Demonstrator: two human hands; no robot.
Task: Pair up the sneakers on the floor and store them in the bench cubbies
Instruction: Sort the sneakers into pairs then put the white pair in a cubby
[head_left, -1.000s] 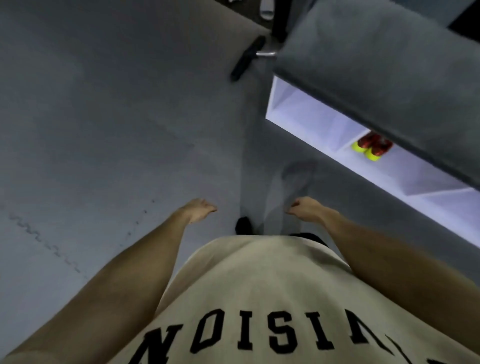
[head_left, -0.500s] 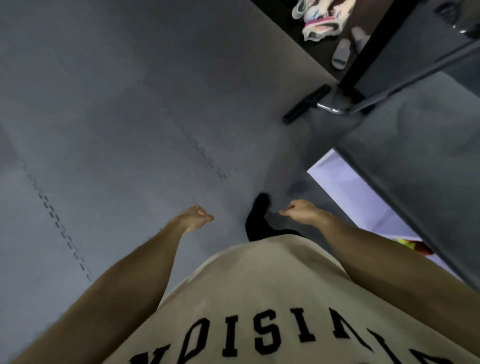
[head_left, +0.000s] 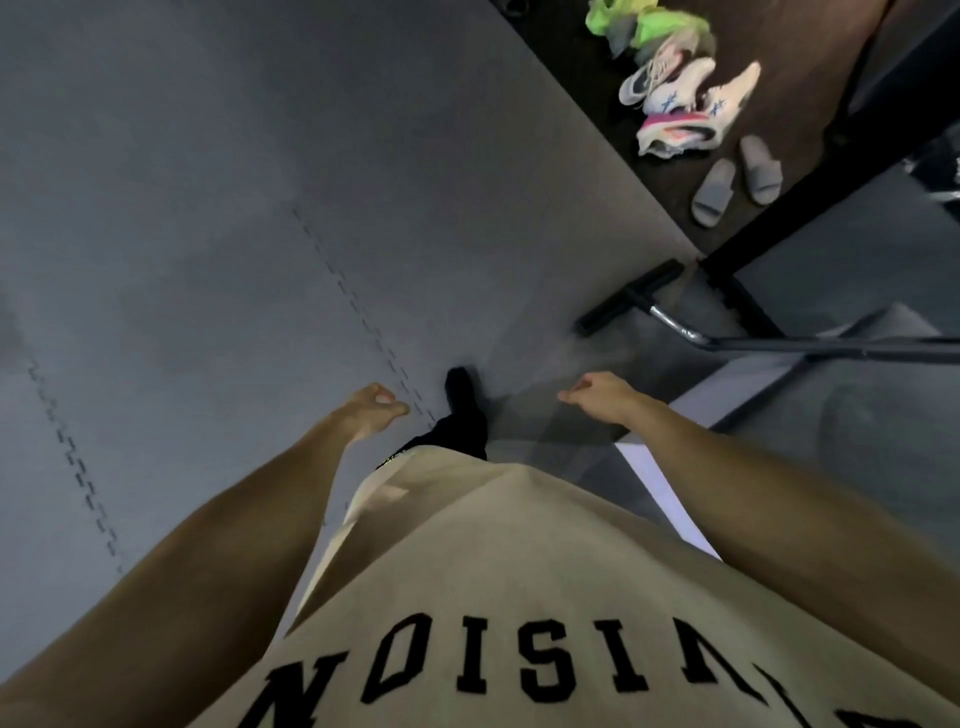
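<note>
Sneakers (head_left: 680, 98) newly in view, heaped, toes pointing mixed ways

Sneakers are lying heaped on the dark floor (head_left: 571, 78) past the grey mat's far edge: neon-green ones (head_left: 649, 23) farthest, white ones (head_left: 691, 88) nearer, a pink-striped one (head_left: 675, 132) tipping sideways. The bench (head_left: 883, 415) is sitting at right.

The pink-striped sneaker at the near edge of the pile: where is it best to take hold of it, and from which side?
Probably at its near long edge. The pink-striped sneaker lies on its side, nearest the mat, nothing before it; both hands hold nothing. Blur hides its collar.
</note>
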